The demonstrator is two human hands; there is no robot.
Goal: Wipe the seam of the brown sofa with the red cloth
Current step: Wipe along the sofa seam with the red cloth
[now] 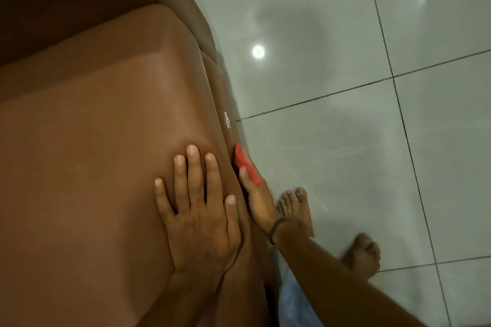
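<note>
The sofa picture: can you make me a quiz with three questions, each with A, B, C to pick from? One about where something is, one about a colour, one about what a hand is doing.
1. Where is the red cloth?
A. on the floor tiles
B. at the side edge of the brown sofa, in the right hand
C. under the left hand

2. What colour is the band on the right wrist?
A. dark
B. yellow
C. white

3. What is the left hand doing?
A. gripping the cloth
B. making a fist
C. lying flat, fingers spread, on the sofa

Answers:
1 B, the cloth sticks out beyond the right hand's fingers, against the sofa's edge.
2 A, the wristband looks black.
3 C, the palm is down on the cushion and holds nothing.
</note>
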